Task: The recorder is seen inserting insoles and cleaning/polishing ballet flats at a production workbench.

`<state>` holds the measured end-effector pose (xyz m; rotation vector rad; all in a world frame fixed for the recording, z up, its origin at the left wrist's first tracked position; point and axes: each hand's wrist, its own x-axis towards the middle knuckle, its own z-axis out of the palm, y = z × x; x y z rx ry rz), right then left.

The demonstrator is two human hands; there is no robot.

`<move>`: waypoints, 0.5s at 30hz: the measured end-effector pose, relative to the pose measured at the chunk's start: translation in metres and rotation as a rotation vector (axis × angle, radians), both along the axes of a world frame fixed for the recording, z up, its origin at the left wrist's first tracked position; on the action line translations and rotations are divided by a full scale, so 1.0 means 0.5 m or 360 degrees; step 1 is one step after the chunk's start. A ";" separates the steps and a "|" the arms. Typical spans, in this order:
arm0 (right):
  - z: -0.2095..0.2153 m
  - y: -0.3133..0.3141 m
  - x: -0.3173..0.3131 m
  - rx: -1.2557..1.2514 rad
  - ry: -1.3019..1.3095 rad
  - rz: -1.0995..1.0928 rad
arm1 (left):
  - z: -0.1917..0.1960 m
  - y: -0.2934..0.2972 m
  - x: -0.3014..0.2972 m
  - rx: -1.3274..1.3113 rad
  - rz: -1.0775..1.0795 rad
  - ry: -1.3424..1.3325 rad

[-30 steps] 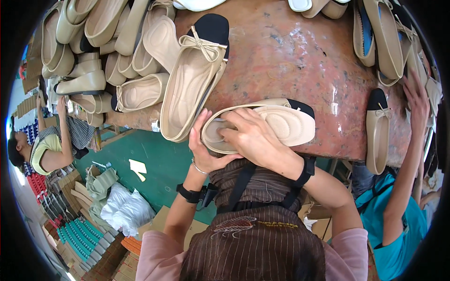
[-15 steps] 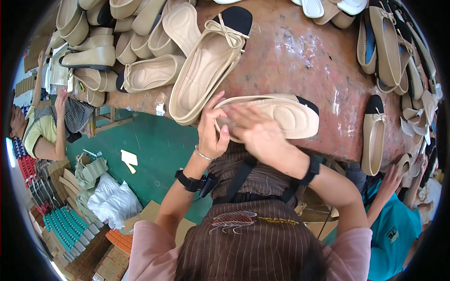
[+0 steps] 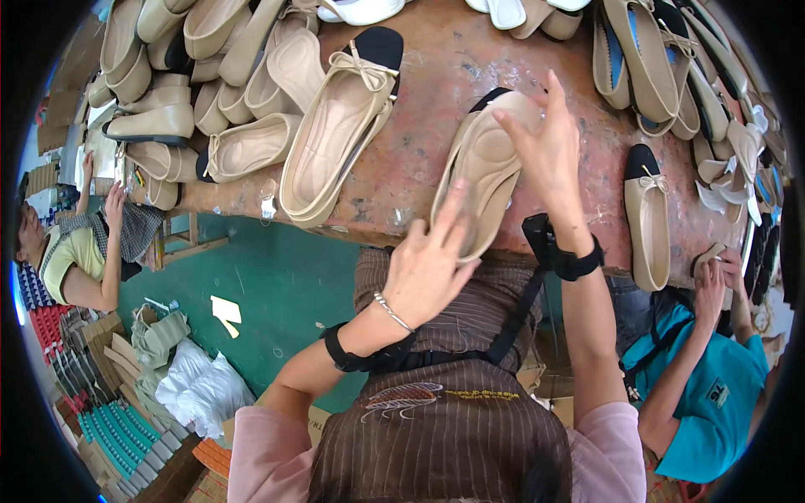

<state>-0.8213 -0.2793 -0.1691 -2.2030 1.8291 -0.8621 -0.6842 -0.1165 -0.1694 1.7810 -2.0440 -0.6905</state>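
A beige flat shoe (image 3: pixel 447 168) with a black toe lies slanted on the table in front of me, toe pointing away. A beige cushioned insole (image 3: pixel 488 151) lies over its opening; whether it is fully seated, I cannot tell. My left hand (image 3: pixel 428 267) is at the heel end, its slightly blurred fingers stretched out against the insole and shoe edge. My right hand (image 3: pixel 549 147) is spread beside the toe end, thumb over the insole's front and fingers pointing up. To the left rests a nested stack of beige shoes (image 3: pixel 331 142) with a black toe and bow.
Many beige shoes (image 3: pixel 159 126) are heaped at the far left of the worn table (image 3: pixel 402 180). A single black-toed shoe (image 3: pixel 647 222) stands at the right, with more shoes (image 3: pixel 641 59) behind it. A co-worker in teal (image 3: pixel 713 394) handles a shoe at the right.
The shoe and insole have turned from lying sideways to pointing away from me. My right hand has moved from the heel to the toe end; my left hand has come under the heel.
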 end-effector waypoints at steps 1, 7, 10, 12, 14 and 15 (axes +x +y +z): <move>0.006 -0.013 -0.007 0.0517 -0.0539 0.0008 | 0.008 -0.008 -0.012 0.0179 -0.0137 -0.0086; 0.047 0.190 -0.038 0.0479 0.0094 0.0759 | -0.037 0.000 -0.059 0.0245 -0.0301 -0.0470; -0.006 0.230 -0.037 0.0429 0.0096 0.0588 | -0.045 -0.003 -0.065 0.0211 -0.0336 -0.0559; -0.047 0.187 -0.022 0.0314 0.0109 0.0613 | -0.029 -0.010 -0.063 0.0058 -0.0214 -0.0462; -0.059 0.117 0.003 0.0172 0.0131 0.0638 | -0.018 -0.016 -0.055 0.0099 -0.0229 -0.0420; -0.040 0.080 0.018 0.0534 0.0289 0.0656 | -0.015 -0.017 -0.052 0.0144 -0.0232 -0.0379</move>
